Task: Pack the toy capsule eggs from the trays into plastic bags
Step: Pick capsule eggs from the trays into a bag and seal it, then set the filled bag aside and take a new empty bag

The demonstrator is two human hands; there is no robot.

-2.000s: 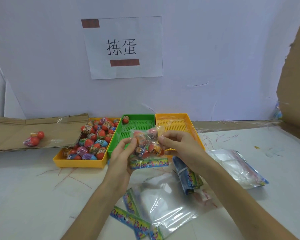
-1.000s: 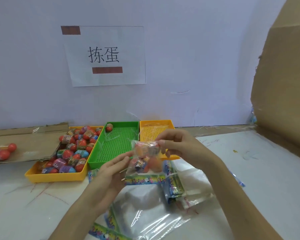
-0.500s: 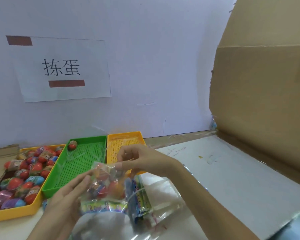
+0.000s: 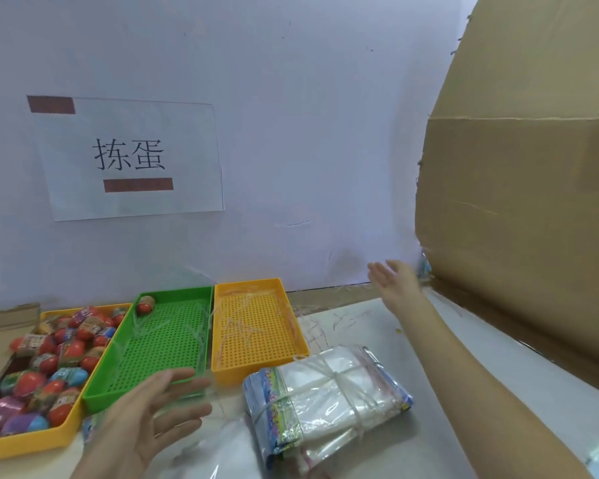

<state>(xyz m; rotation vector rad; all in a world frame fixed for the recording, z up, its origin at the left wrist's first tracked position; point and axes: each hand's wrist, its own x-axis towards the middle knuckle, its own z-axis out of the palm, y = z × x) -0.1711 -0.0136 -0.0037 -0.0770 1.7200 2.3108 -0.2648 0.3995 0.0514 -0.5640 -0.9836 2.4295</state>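
A yellow tray [image 4: 32, 444] at the left is heaped with several toy capsule eggs [image 4: 63, 354]. One single egg [image 4: 145, 304] lies in the far corner of the green tray [image 4: 159, 347]. Beside it stands a second yellow tray [image 4: 256, 326] with no eggs in it. A tied bundle of plastic bags [image 4: 325, 392] lies in front of that tray. My left hand [image 4: 146, 420] hovers open, palm up, before the green tray, holding nothing. My right hand [image 4: 395, 278] is stretched out open toward the cardboard at the right, also holding nothing. The filled bag is out of view.
A tall cardboard wall [image 4: 533, 202] rises at the right. A paper sign [image 4: 128, 157] hangs on the white wall behind. Loose clear film [image 4: 229, 440] lies on the table near my left hand. More flat cardboard [image 4: 0, 323] sits at the far left.
Both hands held a filled bag of eggs before; now both are open and the bag is gone from view. My right arm has swung out to the right, and the view turned right.
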